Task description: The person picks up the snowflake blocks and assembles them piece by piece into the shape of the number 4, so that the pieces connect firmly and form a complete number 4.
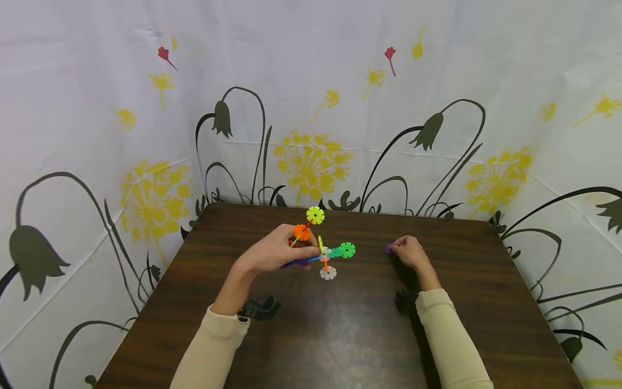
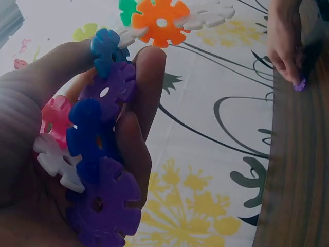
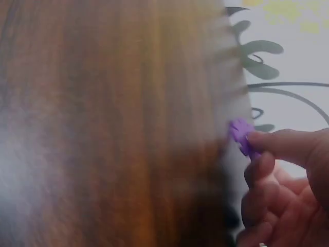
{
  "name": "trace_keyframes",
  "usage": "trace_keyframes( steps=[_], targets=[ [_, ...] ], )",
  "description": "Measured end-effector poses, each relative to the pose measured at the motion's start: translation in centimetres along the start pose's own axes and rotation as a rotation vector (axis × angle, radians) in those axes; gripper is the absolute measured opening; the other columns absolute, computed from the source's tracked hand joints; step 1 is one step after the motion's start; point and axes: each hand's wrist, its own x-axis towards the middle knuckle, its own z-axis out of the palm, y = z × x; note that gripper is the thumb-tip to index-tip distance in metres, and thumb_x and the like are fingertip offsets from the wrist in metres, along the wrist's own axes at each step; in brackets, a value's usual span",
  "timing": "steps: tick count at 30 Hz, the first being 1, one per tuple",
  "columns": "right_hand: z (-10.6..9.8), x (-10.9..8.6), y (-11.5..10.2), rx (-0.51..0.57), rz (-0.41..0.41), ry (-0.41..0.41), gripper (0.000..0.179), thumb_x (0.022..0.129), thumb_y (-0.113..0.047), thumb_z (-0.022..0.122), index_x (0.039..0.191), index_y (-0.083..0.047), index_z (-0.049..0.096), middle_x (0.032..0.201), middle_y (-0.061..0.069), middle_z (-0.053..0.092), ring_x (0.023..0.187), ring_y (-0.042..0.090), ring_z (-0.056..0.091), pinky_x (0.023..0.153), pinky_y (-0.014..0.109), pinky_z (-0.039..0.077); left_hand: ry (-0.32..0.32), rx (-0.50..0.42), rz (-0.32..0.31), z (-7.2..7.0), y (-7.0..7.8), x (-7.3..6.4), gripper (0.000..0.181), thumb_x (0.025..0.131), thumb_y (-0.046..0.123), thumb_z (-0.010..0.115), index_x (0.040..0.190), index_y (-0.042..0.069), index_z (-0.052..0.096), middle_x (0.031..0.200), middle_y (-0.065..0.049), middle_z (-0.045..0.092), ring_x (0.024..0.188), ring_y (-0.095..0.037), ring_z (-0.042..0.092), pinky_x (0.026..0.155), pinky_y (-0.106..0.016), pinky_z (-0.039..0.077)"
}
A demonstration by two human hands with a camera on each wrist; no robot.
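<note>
My left hand [image 1: 279, 249] grips a structure of interlocking notched plastic discs above the table. In the left wrist view, its purple disc [image 2: 105, 203], dark blue disc [image 2: 92, 135] and white disc [image 2: 57, 160] lie against the palm, with the fingers curled round them. Green discs [image 1: 347, 250], a white disc [image 1: 328, 273] and a yellow disc [image 1: 315, 215] branch outward from the structure. Off to the right, my right hand [image 1: 410, 252] pinches a single loose purple disc [image 3: 241, 135] between thumb and forefinger, apart from the structure.
The dark wooden table [image 1: 359, 335] spreads beneath both hands. Behind it hangs a white curtain [image 1: 301, 65] printed with flowers, which meets the table's back edge. A black wrist strap [image 1: 262, 309] sits on the left forearm.
</note>
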Motion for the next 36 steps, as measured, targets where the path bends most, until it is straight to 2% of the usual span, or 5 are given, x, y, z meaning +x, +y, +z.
trace_keyframes(
  steps=[6, 17, 24, 30, 36],
  targets=[
    [-0.5, -0.9, -1.9, 0.200, -0.152, -0.036, 0.028, 0.111, -0.021, 0.062, 0.114, 0.006, 0.067, 0.090, 0.008, 0.069, 0.079, 0.016, 0.061, 0.069, 0.027, 0.050, -0.036, 0.062, -0.044, -0.8, -0.4, -0.2, 0.020, 0.107, 0.025, 0.069, 0.112, 0.006, 0.073, 0.109, -0.016, 0.073, 0.085, -0.028, 0.080, 0.081, -0.036, 0.064],
    [-3.0, -5.2, -11.6, 0.397, -0.462, -0.054, 0.028, 0.111, -0.026, 0.064, 0.110, 0.002, 0.069, 0.089, 0.001, 0.078, 0.076, 0.018, 0.071, 0.077, 0.031, 0.062, -0.012, 0.150, -0.065, -0.8, -1.4, 1.8, 0.022, 0.105, 0.032, 0.073, 0.109, 0.012, 0.079, 0.102, -0.011, 0.077, 0.082, -0.023, 0.078, 0.082, -0.040, 0.062],
    [-2.5, -8.1, -16.6, 0.368, -0.617, -0.127, 0.016, 0.108, -0.021, 0.067, 0.106, -0.006, 0.071, 0.095, 0.012, 0.080, 0.084, 0.024, 0.076, 0.082, 0.035, 0.063, -0.047, 0.115, -0.044, -0.2, -1.9, 3.4, 0.022, 0.104, 0.027, 0.074, 0.108, 0.006, 0.080, 0.102, -0.011, 0.078, 0.082, -0.023, 0.078, 0.084, -0.043, 0.066],
    [-1.7, -8.9, -17.8, 0.345, -0.613, -0.204, 0.014, 0.107, -0.019, 0.069, 0.106, -0.005, 0.070, 0.099, 0.018, 0.077, 0.089, 0.036, 0.078, 0.080, 0.038, 0.067, -0.075, 0.093, -0.033, 0.1, -2.1, 3.8, 0.021, 0.104, 0.026, 0.073, 0.107, 0.006, 0.079, 0.102, -0.012, 0.076, 0.088, -0.036, 0.077, 0.081, -0.037, 0.066],
    [-2.0, -9.0, -18.0, 0.242, -0.657, -0.177, 0.010, 0.104, -0.016, 0.073, 0.113, -0.010, 0.071, 0.098, 0.009, 0.078, 0.086, 0.023, 0.074, 0.077, 0.030, 0.062, -0.113, 0.070, -0.047, 0.2, -2.1, 4.1, 0.021, 0.104, 0.027, 0.075, 0.108, 0.007, 0.076, 0.100, -0.010, 0.075, 0.086, -0.029, 0.077, 0.082, -0.038, 0.066]
  ],
)
